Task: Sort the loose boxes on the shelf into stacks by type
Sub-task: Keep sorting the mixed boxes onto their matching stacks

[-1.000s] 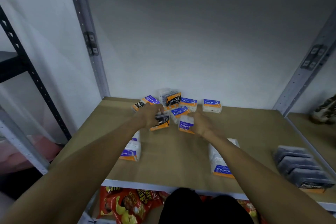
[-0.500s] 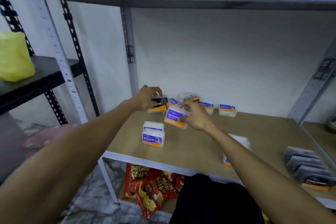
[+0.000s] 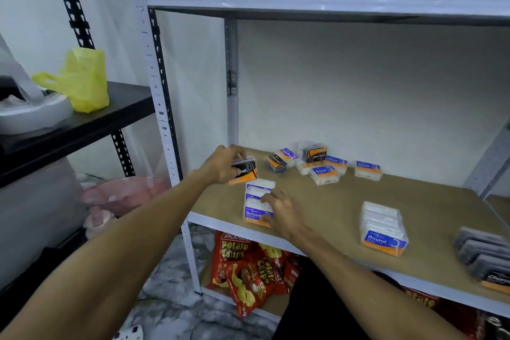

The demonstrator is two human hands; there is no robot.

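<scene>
Two grips: left hand (image 3: 223, 164) holds charcoal box (image 3: 247, 171) (label half-hidden), right hand (image 3: 284, 211) pinches Smooth stack (image 3: 254, 190).

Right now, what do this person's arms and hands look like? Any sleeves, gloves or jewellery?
The left arm and right arm are bare as far as the frame shows, no sleeves in view. The left hand and right hand wear no gloves, and I see no watch, bracelet or ring on either.

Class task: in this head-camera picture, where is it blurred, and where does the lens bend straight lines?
Head view: the grey Charcoal stack at the right edge is smeared; the white shelf post leans and curves; the Round stack label reads sharp.
</scene>
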